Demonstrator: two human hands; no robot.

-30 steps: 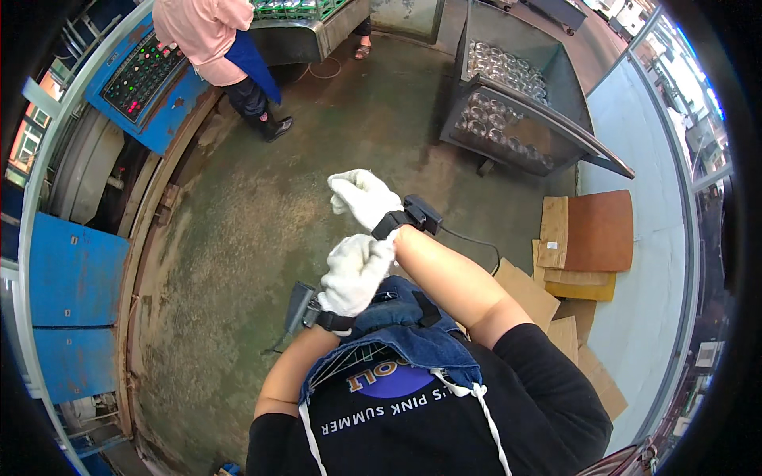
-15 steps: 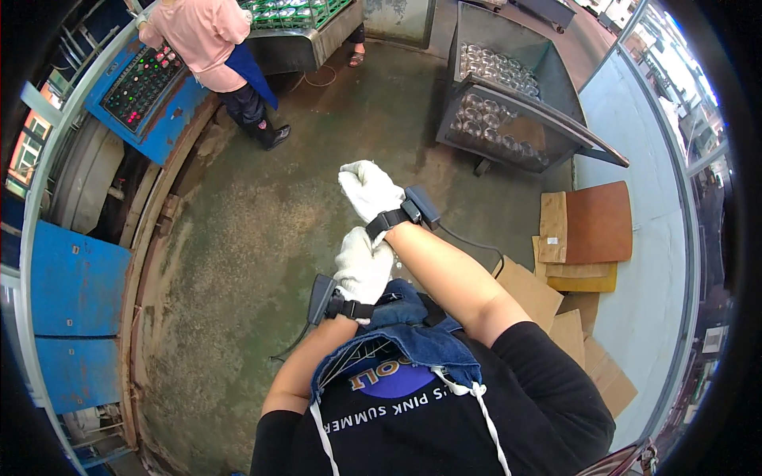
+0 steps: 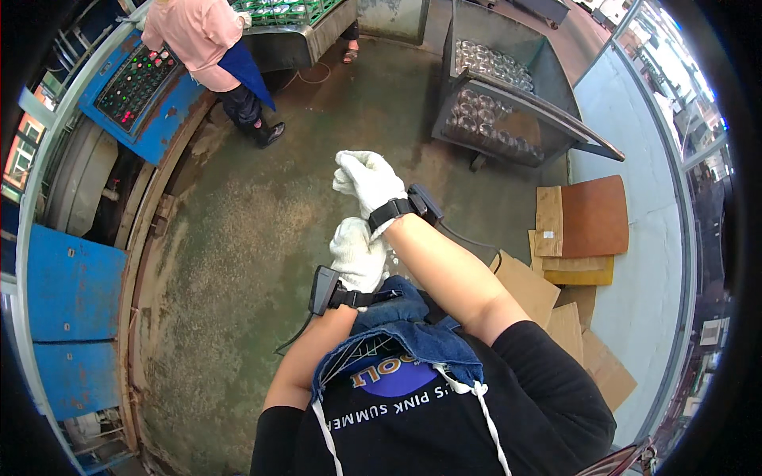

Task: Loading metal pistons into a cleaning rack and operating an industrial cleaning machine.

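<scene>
White knit gloves cover both my hands, and a black strap with a dark box sits at each wrist. My right hand (image 3: 370,182) is held out in front, its fingers curled inward, and nothing shows in them. Just below it, my left hand (image 3: 356,252) is closed against the cuff side of the right glove, close to the right wrist strap (image 3: 390,215). Its fingertips are turned away, so whatever they pinch is hidden. A denim cloth (image 3: 413,329) with white cords lies bunched at my chest.
A metal cart (image 3: 567,95) holding several clear glass pieces (image 3: 484,111) stands at the far right. Cardboard (image 3: 528,289) leans by the right wall. A person in pink (image 3: 194,40) stands near a blue control panel (image 3: 136,91), beside a bin with green racks (image 3: 278,12).
Both hands have risen slightly. My right hand has turned a little, showing more of its bent fingers. The left hand stays just below the right wrist. The person at the panel has hardly moved.
</scene>
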